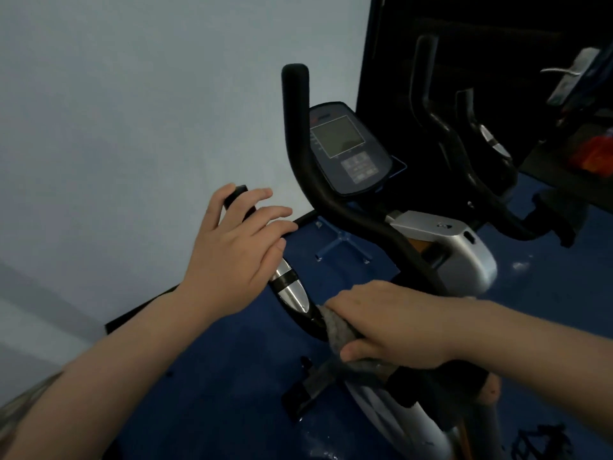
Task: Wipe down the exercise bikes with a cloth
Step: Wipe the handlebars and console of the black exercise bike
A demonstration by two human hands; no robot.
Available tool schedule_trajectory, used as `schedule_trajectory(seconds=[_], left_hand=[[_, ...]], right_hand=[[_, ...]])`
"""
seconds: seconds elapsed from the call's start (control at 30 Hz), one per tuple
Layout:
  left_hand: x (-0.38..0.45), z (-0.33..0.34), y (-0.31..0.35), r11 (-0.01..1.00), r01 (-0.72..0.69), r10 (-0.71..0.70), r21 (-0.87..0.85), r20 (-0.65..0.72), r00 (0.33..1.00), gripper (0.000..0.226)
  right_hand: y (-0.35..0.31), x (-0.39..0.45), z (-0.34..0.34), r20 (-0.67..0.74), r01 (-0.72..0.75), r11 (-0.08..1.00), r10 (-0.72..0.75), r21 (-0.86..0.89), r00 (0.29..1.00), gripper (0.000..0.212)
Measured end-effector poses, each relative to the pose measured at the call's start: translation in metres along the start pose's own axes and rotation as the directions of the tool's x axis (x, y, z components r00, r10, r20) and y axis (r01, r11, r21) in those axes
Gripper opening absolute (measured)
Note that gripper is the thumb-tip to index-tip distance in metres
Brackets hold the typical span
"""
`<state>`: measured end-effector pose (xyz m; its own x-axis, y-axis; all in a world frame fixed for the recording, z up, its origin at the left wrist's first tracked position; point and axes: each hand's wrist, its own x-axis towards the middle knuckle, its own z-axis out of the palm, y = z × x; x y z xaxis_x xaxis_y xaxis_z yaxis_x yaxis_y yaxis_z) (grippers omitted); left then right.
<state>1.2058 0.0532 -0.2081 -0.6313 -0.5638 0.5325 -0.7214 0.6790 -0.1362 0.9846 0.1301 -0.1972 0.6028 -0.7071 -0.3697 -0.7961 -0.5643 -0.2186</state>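
Note:
An exercise bike [454,247] with black handlebars and a silver body stands before me, its console [348,151] in the middle. My left hand [232,247] lies with fingers spread over the near left handlebar, whose black end [236,195] pokes out between thumb and fingers. A chrome pulse sensor [292,288] shows just below that hand. My right hand [388,323] grips a grey cloth [338,327] wrapped round the lower bend of the same handlebar. Part of the cloth hangs under the palm.
A pale wall [149,111] fills the left. On the right a dark mirror [497,78] reflects the bike's handlebar. Blue floor [232,393] lies below, with the bike's black foot bar [308,390] on it. An orange item [593,154] sits far right.

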Motion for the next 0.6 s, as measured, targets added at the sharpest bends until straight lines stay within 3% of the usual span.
schedule_trajectory(seconds=[0.07,0.2,0.37,0.43,0.53,0.6], left_hand=[[0.001,-0.002,-0.002,1.000,-0.002,0.002,-0.028,0.003,1.000,0.031],[0.002,-0.007,-0.005,0.995,0.006,-0.008,-0.101,-0.019,1.000,0.029],[0.000,-0.007,-0.007,0.989,0.000,-0.004,-0.148,-0.026,1.000,0.029],[0.000,-0.006,-0.008,0.988,0.004,-0.007,-0.154,-0.018,1.000,0.030],[0.000,-0.004,-0.008,0.990,-0.010,0.009,-0.143,-0.009,1.000,0.031],[0.000,-0.004,-0.009,0.991,-0.027,0.027,-0.131,-0.002,1.000,0.032]], right_hand=[[0.000,0.005,0.001,-0.036,0.053,0.996,-0.056,-0.066,0.998,0.037],[0.003,0.014,0.006,-0.051,0.117,0.993,-0.118,-0.033,0.992,0.035],[-0.009,0.025,0.023,-0.224,-0.093,0.979,0.133,0.180,0.965,0.053],[-0.017,0.029,0.026,-0.265,-0.086,0.979,0.134,0.185,0.955,0.053],[-0.023,0.029,0.021,-0.248,-0.120,0.980,0.158,0.159,0.956,0.052],[-0.019,0.026,0.014,-0.136,-0.132,0.966,0.164,0.221,0.977,0.051]])
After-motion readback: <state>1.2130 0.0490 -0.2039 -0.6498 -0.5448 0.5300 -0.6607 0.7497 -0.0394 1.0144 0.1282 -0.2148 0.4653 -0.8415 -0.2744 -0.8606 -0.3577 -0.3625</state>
